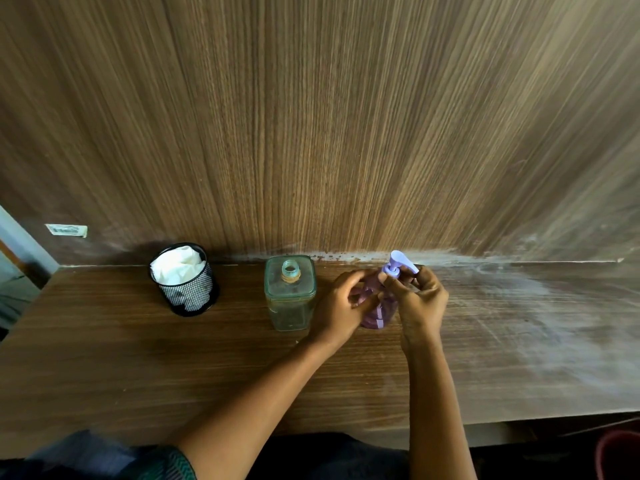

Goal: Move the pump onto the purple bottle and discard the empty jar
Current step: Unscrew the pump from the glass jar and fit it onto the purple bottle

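The purple bottle [375, 311] stands upright on the wooden desk [173, 358] near the back wall. A lilac pump [398, 263] sits on its neck, nozzle pointing right. My left hand [341, 306] wraps the bottle's body from the left. My right hand [420, 297] pinches the pump's collar with fingertips from the right. Just left of the bottle stands the clear square jar [290, 294], upright, its threaded neck open with no cap, and it looks empty.
A black mesh cup [188, 284] holding white crumpled paper stands at the back left. A wood-grain wall panel [311, 116] rises behind the desk. White dusty smears cover the desk's right side. A reddish bin rim [620, 452] shows below the desk's front edge, bottom right.
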The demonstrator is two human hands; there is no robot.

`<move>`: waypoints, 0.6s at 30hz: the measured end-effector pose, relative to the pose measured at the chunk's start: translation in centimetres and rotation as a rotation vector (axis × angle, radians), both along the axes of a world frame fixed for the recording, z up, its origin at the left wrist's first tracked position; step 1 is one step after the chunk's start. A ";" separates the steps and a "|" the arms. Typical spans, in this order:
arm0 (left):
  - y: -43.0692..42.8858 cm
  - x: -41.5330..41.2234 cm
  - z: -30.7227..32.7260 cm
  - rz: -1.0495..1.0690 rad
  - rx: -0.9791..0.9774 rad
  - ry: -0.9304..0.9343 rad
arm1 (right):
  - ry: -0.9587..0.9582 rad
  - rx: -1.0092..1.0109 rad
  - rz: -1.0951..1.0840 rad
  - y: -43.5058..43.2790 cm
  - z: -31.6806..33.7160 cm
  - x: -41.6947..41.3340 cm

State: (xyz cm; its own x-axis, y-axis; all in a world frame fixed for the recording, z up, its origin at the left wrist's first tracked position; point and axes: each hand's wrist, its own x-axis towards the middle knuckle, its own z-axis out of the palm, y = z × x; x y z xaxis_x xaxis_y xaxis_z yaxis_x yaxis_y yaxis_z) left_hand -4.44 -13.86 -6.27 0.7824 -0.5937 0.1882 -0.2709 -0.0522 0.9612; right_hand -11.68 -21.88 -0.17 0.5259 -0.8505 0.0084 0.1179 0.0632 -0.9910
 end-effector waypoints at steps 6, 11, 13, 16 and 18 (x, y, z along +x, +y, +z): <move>0.4 -0.1 0.6 -0.011 0.055 0.000 | -0.014 0.004 -0.017 0.5 0.0 0.1; 0.7 -0.8 2.3 -0.067 0.077 0.030 | 0.049 -0.081 -0.039 1.2 -0.1 -0.3; 1.2 -1.3 2.9 -0.052 0.118 -0.026 | 0.062 -0.078 -0.039 1.4 -0.1 -0.4; 2.9 -2.3 4.0 -0.028 0.127 -0.083 | 0.085 -0.103 -0.042 1.6 0.0 -0.5; 5.3 -2.9 5.0 -0.074 0.079 -0.052 | 0.069 -0.085 -0.027 1.5 0.0 -0.6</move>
State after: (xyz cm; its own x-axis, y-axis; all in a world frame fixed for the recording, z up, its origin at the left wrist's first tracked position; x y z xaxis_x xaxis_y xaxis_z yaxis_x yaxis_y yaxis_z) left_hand -7.37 -8.61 -1.25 0.7259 -0.6643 0.1779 -0.3264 -0.1050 0.9394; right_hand -12.25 -20.42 -0.19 0.5045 -0.8622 0.0456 0.0496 -0.0238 -0.9985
